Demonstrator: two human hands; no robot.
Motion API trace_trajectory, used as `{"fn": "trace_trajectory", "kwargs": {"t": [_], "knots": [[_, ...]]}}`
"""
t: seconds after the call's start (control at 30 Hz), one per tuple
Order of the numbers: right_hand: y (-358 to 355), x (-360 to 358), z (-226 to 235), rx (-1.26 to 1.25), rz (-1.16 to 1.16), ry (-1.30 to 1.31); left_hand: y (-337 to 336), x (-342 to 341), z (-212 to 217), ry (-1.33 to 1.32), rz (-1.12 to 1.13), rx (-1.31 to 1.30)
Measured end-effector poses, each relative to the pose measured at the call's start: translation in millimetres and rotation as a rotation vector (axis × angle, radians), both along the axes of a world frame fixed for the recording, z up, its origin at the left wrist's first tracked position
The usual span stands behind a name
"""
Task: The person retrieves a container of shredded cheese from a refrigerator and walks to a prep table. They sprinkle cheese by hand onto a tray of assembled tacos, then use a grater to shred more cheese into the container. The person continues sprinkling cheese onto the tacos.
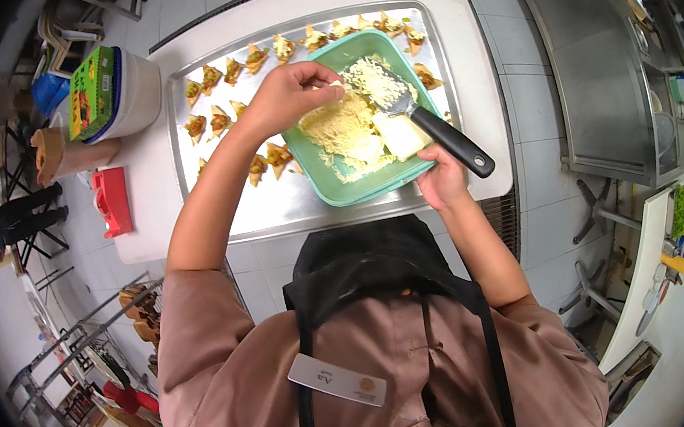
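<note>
**Grated cheese over a tray of small toasts**

The shallow teal plastic container [330,183] lies tilted across the right half of the flat silver metal baking tray [275,212], its near corner hanging past the tray's front edge. Inside it sits a loose heap of pale yellow shredded cheese [343,126], stringy and fluffy, with a smooth pale block of uncut cheese [400,135] beside it. A metal hand grater with a black handle [442,138] rests slanted across the container, its blade over the shreds and its handle pointing off the near right rim.

The left hand [288,94] hovers over the container's far left side, fingers pinched together on a small tuft of cheese. The right hand [441,180] grips the container's near right edge, curled around the rim just below the grater handle (whether it also touches the handle cannot be told).

Small triangular toasts with toppings [220,120] line the tray's far edge and left part in rows; the tray's near strip is bare metal. The tray covers most of a white rounded-corner table [471,50], leaving narrow margins. At the table's left end stand a white tub with a green lid [117,91] and a red plastic object [113,200]. Grey floor tiles surround the table.
</note>
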State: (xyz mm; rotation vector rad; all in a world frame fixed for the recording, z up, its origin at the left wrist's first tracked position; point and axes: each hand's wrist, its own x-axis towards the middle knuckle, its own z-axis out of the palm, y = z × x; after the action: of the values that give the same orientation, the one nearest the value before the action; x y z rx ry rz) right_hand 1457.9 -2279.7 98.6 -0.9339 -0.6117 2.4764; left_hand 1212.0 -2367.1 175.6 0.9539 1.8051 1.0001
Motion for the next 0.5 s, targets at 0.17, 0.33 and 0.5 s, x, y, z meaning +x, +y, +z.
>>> {"fn": "trace_trajectory", "kwargs": {"t": [0.17,0.33,0.5], "knots": [[-38,-37,-23,-0.010,-0.065,-0.001,-29,-67,-3,-0.250,0.098,0.101],[-71,-63,-36,-0.005,-0.145,-0.043,-40,-171,-40,-0.117,0.159,0.082],[-91,-67,-28,0.035,-0.228,-0.079,-33,-246,-110,0.088,0.155,-0.028]]}}
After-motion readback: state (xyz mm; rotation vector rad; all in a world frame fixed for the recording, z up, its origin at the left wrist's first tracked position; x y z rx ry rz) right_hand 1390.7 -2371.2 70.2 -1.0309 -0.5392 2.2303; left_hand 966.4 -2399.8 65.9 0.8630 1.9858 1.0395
